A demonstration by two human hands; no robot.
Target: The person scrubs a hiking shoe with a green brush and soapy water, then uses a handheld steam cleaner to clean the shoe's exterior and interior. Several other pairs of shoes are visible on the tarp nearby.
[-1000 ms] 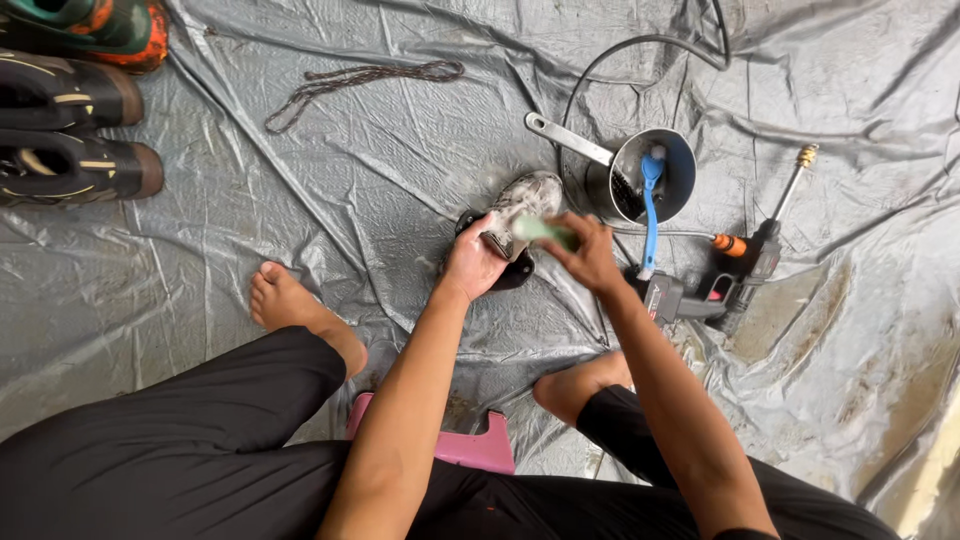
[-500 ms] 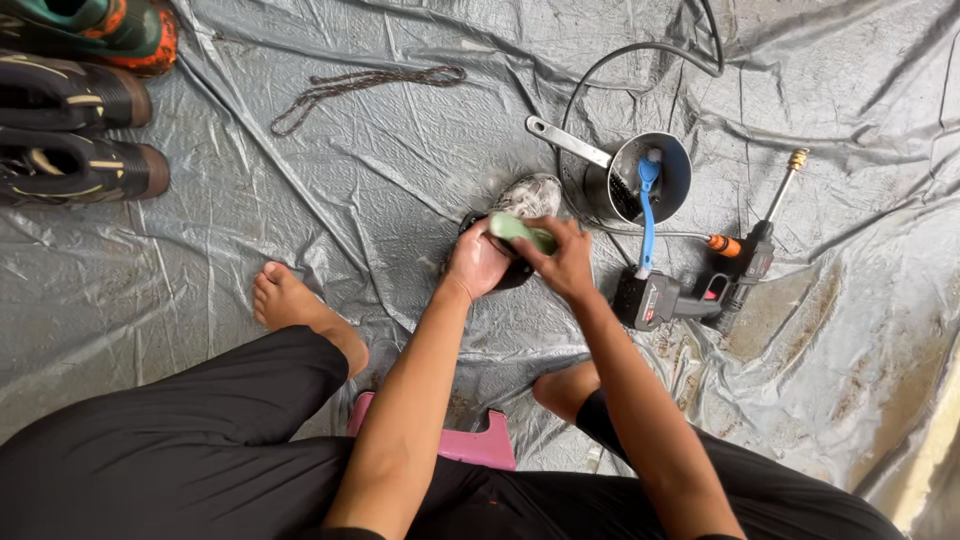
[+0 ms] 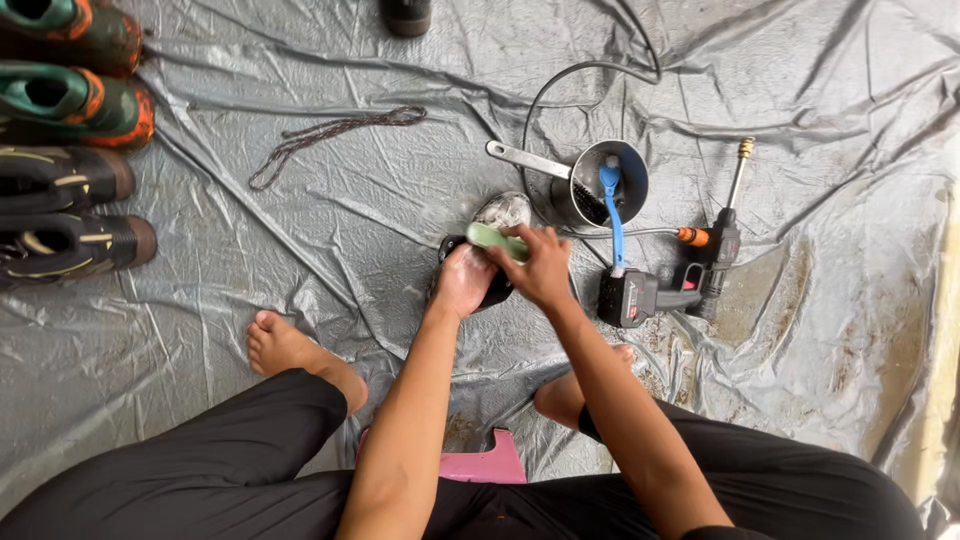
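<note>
A dark shoe, its toe covered in white soap foam, rests on the grey plastic sheet in front of me. My left hand grips the shoe's rear part from the near side. My right hand is closed around a green scrubbing brush, pressed against the top of the shoe. Both forearms reach forward from my lap, and my bare feet lie on the sheet at either side.
A metal pot with a long handle holds a blue-handled brush. A cordless spray gun with a hose lies at right. Several boots line the left edge. A lace lies at back; a pink stool sits under me.
My right hand with the green brush has moved left and nearer across the shoe. My left hand still holds the shoe in the same place.
</note>
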